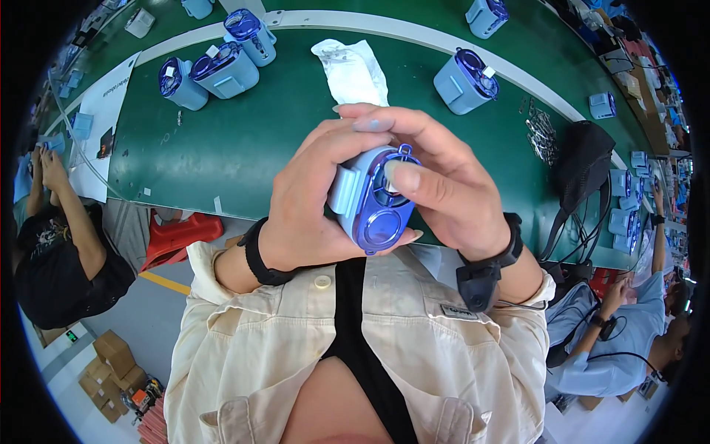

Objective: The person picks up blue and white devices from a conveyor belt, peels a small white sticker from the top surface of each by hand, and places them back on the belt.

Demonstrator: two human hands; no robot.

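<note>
A light blue bottle-like container with a dark blue translucent lid [383,222] is tilted in front of my chest, lid end toward me. My left hand [299,192] wraps round its left side and underside. With its fingers curled over the far side, my right hand [451,185] rests its thumb on the lid's round opening beside a small wire loop. Whatever lies under the thumb is mostly hidden. A crumpled white plastic bag [353,72] lies on the green table [222,163] just beyond my hands.
Several similar containers stand at the back left, one of them [225,72] with a white tag; another container [466,81] stands back right. Small metal clips [542,133] lie near a black bag [580,166] with cables. People work at both sides. A red stool [177,235] is below the table.
</note>
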